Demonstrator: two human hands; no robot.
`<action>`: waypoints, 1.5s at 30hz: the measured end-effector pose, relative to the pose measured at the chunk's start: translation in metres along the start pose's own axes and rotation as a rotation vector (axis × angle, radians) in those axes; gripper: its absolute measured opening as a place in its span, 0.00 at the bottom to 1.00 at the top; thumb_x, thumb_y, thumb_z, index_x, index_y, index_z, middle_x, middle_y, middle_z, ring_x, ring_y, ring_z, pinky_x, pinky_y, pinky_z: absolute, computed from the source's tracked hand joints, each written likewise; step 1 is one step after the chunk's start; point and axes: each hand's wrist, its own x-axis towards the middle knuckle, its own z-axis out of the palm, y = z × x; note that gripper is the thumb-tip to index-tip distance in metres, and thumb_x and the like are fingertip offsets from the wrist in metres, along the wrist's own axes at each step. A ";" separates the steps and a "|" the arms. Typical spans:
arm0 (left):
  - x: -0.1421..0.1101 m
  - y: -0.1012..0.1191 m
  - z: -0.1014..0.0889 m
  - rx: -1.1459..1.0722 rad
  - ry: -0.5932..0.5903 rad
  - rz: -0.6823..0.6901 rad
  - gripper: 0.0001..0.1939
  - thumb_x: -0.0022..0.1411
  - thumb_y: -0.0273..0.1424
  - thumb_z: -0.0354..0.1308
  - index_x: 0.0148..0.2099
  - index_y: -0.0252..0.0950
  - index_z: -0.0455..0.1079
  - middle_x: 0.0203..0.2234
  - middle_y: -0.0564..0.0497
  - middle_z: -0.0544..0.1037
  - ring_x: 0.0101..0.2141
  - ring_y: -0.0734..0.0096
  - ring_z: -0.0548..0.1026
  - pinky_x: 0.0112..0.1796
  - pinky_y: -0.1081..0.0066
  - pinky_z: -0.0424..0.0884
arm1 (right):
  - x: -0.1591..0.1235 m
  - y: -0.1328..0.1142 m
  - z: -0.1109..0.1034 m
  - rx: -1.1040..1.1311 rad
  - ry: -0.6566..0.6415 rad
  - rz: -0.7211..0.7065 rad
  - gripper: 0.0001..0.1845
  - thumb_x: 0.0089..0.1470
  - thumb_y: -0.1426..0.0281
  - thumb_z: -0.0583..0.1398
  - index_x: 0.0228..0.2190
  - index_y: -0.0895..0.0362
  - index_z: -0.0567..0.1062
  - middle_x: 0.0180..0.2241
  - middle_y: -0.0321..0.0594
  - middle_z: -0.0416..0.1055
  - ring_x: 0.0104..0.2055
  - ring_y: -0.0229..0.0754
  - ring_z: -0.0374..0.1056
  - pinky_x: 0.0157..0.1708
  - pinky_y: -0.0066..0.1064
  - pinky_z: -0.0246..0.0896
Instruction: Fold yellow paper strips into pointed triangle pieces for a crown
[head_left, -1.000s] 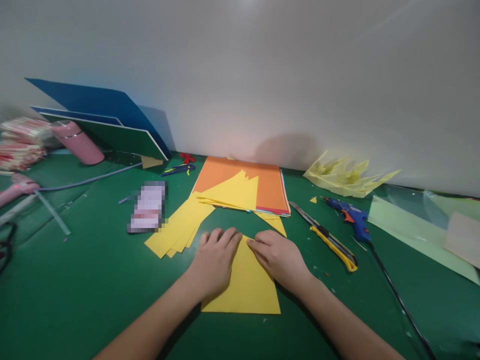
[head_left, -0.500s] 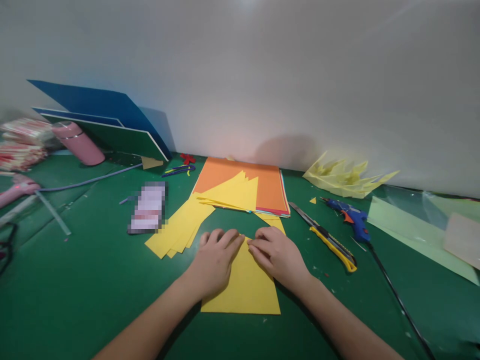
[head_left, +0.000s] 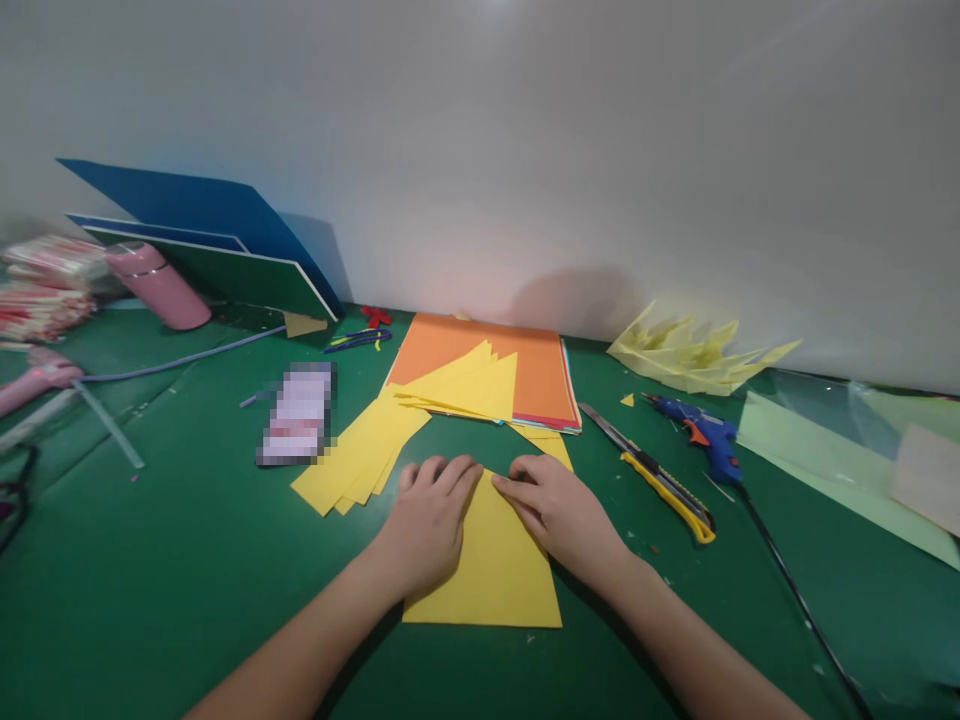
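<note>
While little differs from before, we find left hand [head_left: 426,518] and right hand [head_left: 571,520] curled over the yellow sheet [head_left: 499,585], far end — grip unclear, edge-work seemingly unfinished.

Probably a craft workspace, green tabletop [head_left: 225,560], coloured paper stack [head_left: 450,350], utility knife [head_left: 652,475], blue glue gun [head_left: 701,435].

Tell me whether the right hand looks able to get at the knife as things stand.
Likely yes: the knife lies beside the right hand with nothing seen blocking the way, though the hand's fingers are on the yellow paper.
</note>
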 end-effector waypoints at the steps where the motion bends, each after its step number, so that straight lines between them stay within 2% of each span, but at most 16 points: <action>1: 0.000 0.000 0.000 0.006 0.001 0.000 0.27 0.57 0.20 0.44 0.59 0.36 0.60 0.54 0.44 0.66 0.47 0.56 0.62 0.45 0.58 0.58 | -0.001 0.001 -0.001 0.012 -0.005 -0.001 0.13 0.59 0.74 0.53 0.39 0.55 0.77 0.32 0.43 0.70 0.35 0.43 0.64 0.34 0.34 0.62; 5: 0.000 0.002 -0.004 0.077 0.002 0.013 0.25 0.58 0.21 0.45 0.58 0.37 0.62 0.54 0.46 0.67 0.46 0.55 0.63 0.44 0.57 0.58 | -0.003 0.005 -0.006 0.054 -0.042 -0.010 0.11 0.57 0.76 0.55 0.35 0.56 0.78 0.35 0.43 0.71 0.37 0.44 0.65 0.36 0.34 0.62; 9: 0.000 0.004 -0.008 0.146 -0.001 0.016 0.25 0.59 0.22 0.46 0.58 0.39 0.62 0.53 0.46 0.68 0.46 0.55 0.64 0.44 0.57 0.58 | -0.004 0.005 -0.006 0.084 -0.011 0.028 0.12 0.54 0.80 0.55 0.32 0.57 0.77 0.33 0.42 0.71 0.36 0.43 0.65 0.36 0.34 0.63; 15: 0.001 0.002 -0.007 0.113 -0.022 0.013 0.26 0.59 0.22 0.44 0.59 0.39 0.60 0.54 0.46 0.67 0.47 0.54 0.62 0.44 0.55 0.57 | 0.001 0.002 0.002 -0.086 -0.031 -0.010 0.14 0.56 0.77 0.55 0.43 0.57 0.75 0.32 0.42 0.70 0.33 0.43 0.63 0.33 0.33 0.61; 21: 0.000 0.003 -0.004 0.099 -0.019 0.003 0.27 0.58 0.21 0.44 0.60 0.37 0.60 0.55 0.45 0.67 0.47 0.53 0.62 0.44 0.54 0.58 | -0.004 0.008 -0.007 -0.144 -0.013 -0.007 0.11 0.52 0.81 0.57 0.29 0.57 0.78 0.27 0.41 0.71 0.32 0.43 0.63 0.29 0.30 0.57; 23: 0.000 0.003 -0.004 0.098 -0.016 0.001 0.27 0.58 0.21 0.45 0.60 0.37 0.59 0.55 0.45 0.67 0.47 0.53 0.62 0.45 0.55 0.57 | -0.008 0.011 -0.010 -0.128 0.022 0.010 0.14 0.50 0.83 0.54 0.22 0.57 0.75 0.26 0.41 0.71 0.32 0.43 0.63 0.29 0.30 0.57; 25: 0.000 0.002 -0.003 0.083 -0.007 0.001 0.27 0.58 0.21 0.44 0.60 0.37 0.59 0.55 0.45 0.67 0.47 0.54 0.63 0.45 0.55 0.57 | -0.010 0.010 -0.010 -0.074 0.091 0.041 0.15 0.49 0.83 0.52 0.20 0.57 0.72 0.25 0.41 0.71 0.30 0.42 0.63 0.29 0.31 0.57; 28: -0.001 0.000 -0.003 0.047 0.006 0.017 0.26 0.59 0.20 0.43 0.59 0.37 0.60 0.56 0.46 0.66 0.47 0.55 0.62 0.45 0.55 0.57 | -0.009 0.006 -0.006 0.060 0.175 0.134 0.12 0.52 0.78 0.50 0.28 0.57 0.72 0.26 0.40 0.72 0.29 0.41 0.65 0.30 0.30 0.59; 30: -0.002 -0.001 -0.003 0.027 0.008 0.039 0.26 0.59 0.20 0.43 0.59 0.38 0.60 0.57 0.47 0.65 0.47 0.55 0.62 0.45 0.56 0.58 | -0.007 0.001 -0.004 0.094 0.169 0.188 0.09 0.56 0.71 0.52 0.35 0.57 0.72 0.27 0.40 0.71 0.30 0.42 0.66 0.29 0.31 0.59; 32: -0.002 -0.002 -0.002 0.015 0.007 0.065 0.26 0.60 0.19 0.42 0.59 0.39 0.60 0.57 0.47 0.65 0.47 0.56 0.63 0.44 0.56 0.58 | -0.004 -0.001 -0.002 0.116 0.133 0.219 0.10 0.55 0.67 0.54 0.38 0.58 0.71 0.26 0.39 0.70 0.29 0.43 0.66 0.27 0.31 0.59; 35: -0.002 -0.002 0.000 0.001 0.030 0.081 0.23 0.60 0.19 0.42 0.55 0.37 0.62 0.55 0.46 0.67 0.46 0.57 0.63 0.44 0.57 0.58 | -0.001 -0.004 0.000 0.168 0.091 0.242 0.11 0.53 0.71 0.56 0.40 0.58 0.70 0.26 0.38 0.69 0.28 0.42 0.65 0.27 0.31 0.59; 39: -0.001 -0.004 0.002 -0.031 0.079 0.105 0.22 0.58 0.18 0.43 0.53 0.36 0.62 0.55 0.44 0.66 0.47 0.56 0.64 0.44 0.57 0.58 | 0.000 -0.010 -0.001 0.260 0.050 0.155 0.15 0.52 0.75 0.55 0.43 0.57 0.69 0.31 0.40 0.71 0.33 0.43 0.66 0.33 0.33 0.62; 43: -0.001 -0.005 -0.001 -0.050 0.061 0.146 0.20 0.59 0.19 0.44 0.52 0.36 0.63 0.51 0.44 0.70 0.45 0.56 0.66 0.43 0.57 0.60 | 0.000 -0.014 -0.004 0.295 -0.056 0.015 0.17 0.53 0.67 0.59 0.45 0.57 0.68 0.37 0.44 0.73 0.38 0.47 0.66 0.38 0.37 0.61; 45: -0.001 -0.006 -0.003 -0.044 0.052 0.150 0.18 0.60 0.20 0.43 0.50 0.37 0.64 0.49 0.44 0.71 0.46 0.56 0.66 0.43 0.57 0.61 | -0.001 -0.013 -0.004 0.274 -0.059 -0.021 0.15 0.55 0.66 0.58 0.44 0.59 0.68 0.38 0.45 0.73 0.38 0.47 0.66 0.38 0.38 0.61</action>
